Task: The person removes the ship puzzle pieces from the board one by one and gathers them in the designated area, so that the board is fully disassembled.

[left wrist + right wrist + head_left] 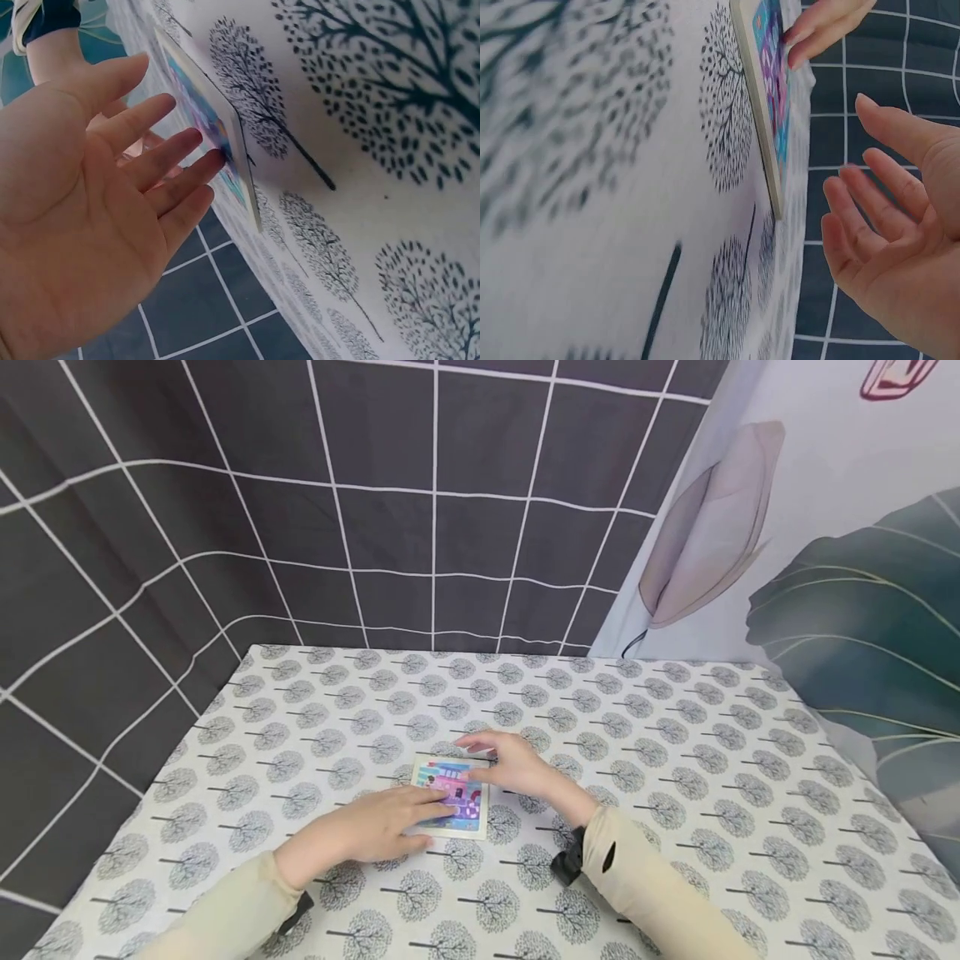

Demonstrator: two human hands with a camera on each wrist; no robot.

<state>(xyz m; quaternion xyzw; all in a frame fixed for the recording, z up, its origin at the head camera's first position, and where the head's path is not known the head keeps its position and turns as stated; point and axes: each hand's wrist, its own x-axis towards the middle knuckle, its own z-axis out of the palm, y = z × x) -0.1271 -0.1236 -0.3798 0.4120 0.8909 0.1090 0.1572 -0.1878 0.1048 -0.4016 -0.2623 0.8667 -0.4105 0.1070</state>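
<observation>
A flat, thin picture board with a pale border and a pink, blue and purple print lies on the patterned cloth. My left hand reaches over it from the left, its fingertips resting on the print with fingers nearly straight. In the left wrist view, that hand has its fingertips right at the printed face. At the board's upper right is my right hand, fingers loosely bent over the corner. The right wrist view shows this hand relaxed and holding nothing, apart from the board.
A white tablecloth with grey tree prints covers the table. Behind it and to the left hangs a dark curtain with white grid lines. A pale curtain with large leaf prints hangs on the right, and a thin black cord shows at the back edge.
</observation>
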